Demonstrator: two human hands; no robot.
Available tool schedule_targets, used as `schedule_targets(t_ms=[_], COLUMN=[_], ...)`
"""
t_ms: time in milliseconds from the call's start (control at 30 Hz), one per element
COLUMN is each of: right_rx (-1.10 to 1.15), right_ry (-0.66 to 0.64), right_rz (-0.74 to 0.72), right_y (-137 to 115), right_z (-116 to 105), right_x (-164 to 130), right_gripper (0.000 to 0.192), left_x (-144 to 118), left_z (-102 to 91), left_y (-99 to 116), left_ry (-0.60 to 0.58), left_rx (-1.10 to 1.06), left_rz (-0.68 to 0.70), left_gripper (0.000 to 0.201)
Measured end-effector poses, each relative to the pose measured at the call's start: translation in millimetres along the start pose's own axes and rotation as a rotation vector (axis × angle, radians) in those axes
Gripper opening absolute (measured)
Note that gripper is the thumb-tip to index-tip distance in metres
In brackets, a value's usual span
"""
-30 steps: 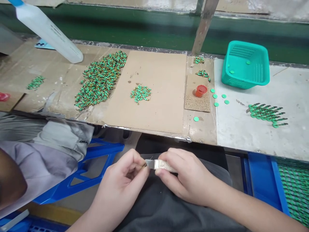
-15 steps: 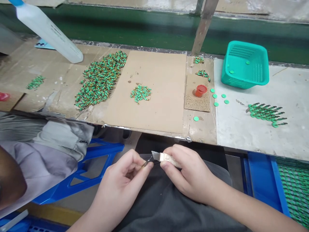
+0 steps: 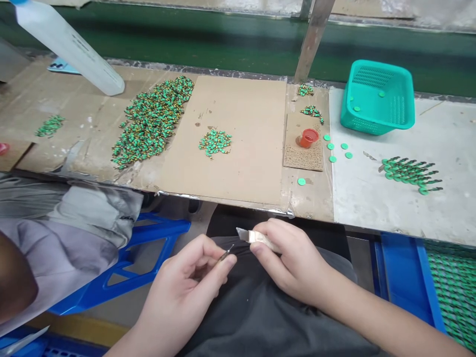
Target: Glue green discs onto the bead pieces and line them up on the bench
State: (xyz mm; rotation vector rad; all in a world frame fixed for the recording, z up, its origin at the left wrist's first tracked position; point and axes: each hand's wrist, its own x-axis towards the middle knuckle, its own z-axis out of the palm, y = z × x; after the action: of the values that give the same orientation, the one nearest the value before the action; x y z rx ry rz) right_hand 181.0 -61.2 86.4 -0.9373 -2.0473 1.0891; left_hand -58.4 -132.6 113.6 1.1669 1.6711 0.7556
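Observation:
Above my lap, my left hand pinches a small, dark, thin-tipped piece between thumb and forefinger; its exact kind is too small to make out. My right hand is closed around the pale wrapped handle of a craft knife. The blade points left, a short gap above and right of the thin tip. Beyond my hands, a small heap of green and gold pieces lies on a cardboard sheet. A larger pile of similar pieces is left of it.
A red cup stands on a small cardboard piece. Several green round discs lie near a green basket. Rows of green discs with dark stems are at right. A white bottle leans in at left, near another person's sleeve.
The knife blade has come away from the small piece's tip, leaving a gap. My left hand has dropped slightly, and the view has shifted a little.

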Motion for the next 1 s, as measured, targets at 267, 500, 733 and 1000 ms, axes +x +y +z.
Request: schedule_targets(t_ms=[267,500,733,1000], right_rx=[0.167,0.107,0.203,-0.341], right_ry=[-0.204,0.018,0.001,0.34], right_rz=[-0.004,0.081,0.134,-0.065], right_y=[-5,-1,-4,18], right_z=[-5,-1,-7,-40], right_x=[1,2,-1,6], right_gripper=[0.025,0.024,0.003,0.015], left_x=[1,0,16,62], left_z=[-0.9,-2.7,0.2,21.9], left_y=[7,4,-1,3], left_ry=[-0.093,-0.125,-0.127,-0.264], left_rx=[-0.078,-0.079,-0.089,-0.397], left_rz=[-0.072,-0.075,-0.112,-0.235], left_gripper=[0.047,0.05,0.065,0.066])
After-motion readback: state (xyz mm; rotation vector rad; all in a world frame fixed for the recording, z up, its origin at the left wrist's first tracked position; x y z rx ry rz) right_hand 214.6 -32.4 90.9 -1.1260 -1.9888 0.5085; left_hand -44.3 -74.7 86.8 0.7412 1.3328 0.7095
